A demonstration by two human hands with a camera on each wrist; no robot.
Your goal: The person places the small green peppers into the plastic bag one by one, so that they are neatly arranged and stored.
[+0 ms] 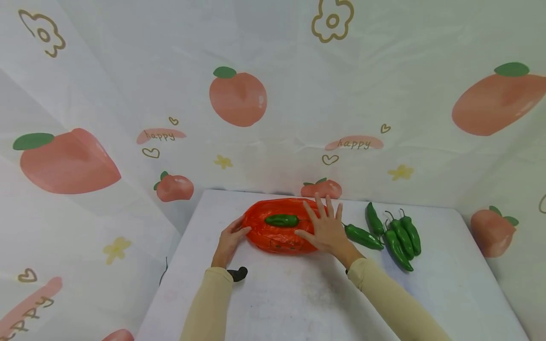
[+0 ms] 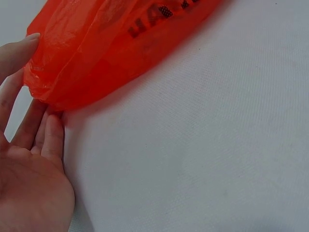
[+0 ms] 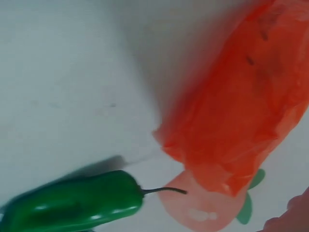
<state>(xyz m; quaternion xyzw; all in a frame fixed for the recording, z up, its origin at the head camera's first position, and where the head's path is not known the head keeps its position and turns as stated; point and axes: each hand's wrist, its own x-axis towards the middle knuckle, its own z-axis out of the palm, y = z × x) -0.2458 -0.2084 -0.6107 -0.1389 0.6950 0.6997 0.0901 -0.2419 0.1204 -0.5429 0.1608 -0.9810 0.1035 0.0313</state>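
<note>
While red bag (image 1: pixel 273 237) holds green pepper (image 1: pixel 281 220), left hand (image 1: pixel 229 239) grips bag, right hand (image 1: pixel 329 232) spread wide.

Head cam looks forward and down at the red bag (image 1: pixel 273 235) from farther back. Wrist cams are way closer, near either end; all three catch it.

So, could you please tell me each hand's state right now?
Left hand: holding the red plastic bag by its edge.
Right hand: open and spread at the bag's opposite end.
</note>
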